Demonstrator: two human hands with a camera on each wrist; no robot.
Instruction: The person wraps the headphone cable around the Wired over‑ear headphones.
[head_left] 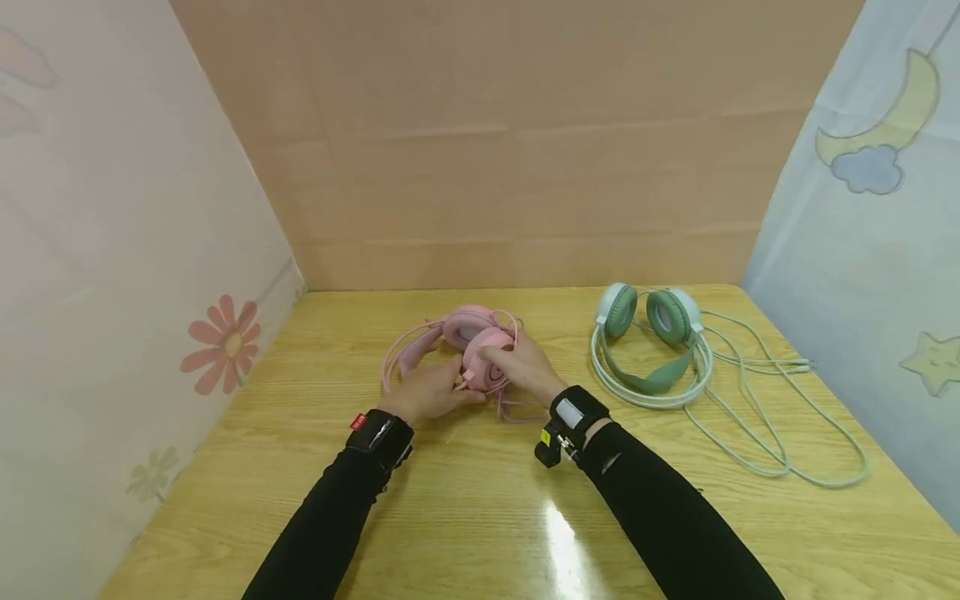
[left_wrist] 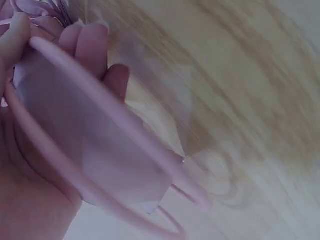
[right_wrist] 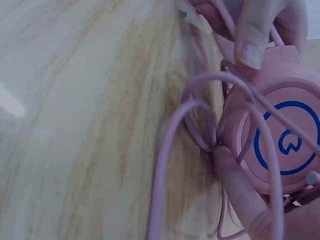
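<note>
Between your left hand [head_left: 429, 392] and right hand [head_left: 531, 367] lies the pink headset [head_left: 467, 322], its headband [head_left: 417, 350] curving out leftward. Your left grips the headband beside the near cup [head_left: 487, 373]; your right, equally close, clasps that cup.

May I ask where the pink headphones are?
Near the head view's centre, the pink headphones are held by the left hand and right hand, left of the white-and-green headphones.

We see a wood-grain table [head_left: 465, 492] before a creased tan back wall [head_left: 510, 150]; the pale left wall [head_left: 127, 183] bears flowers [head_left: 223, 343], the bluish right wall [head_left: 862, 275] a moon [head_left: 913, 102], cloud [head_left: 868, 169] and star [head_left: 936, 363]. We note a white glare [head_left: 564, 546] on the table's near part.
</note>
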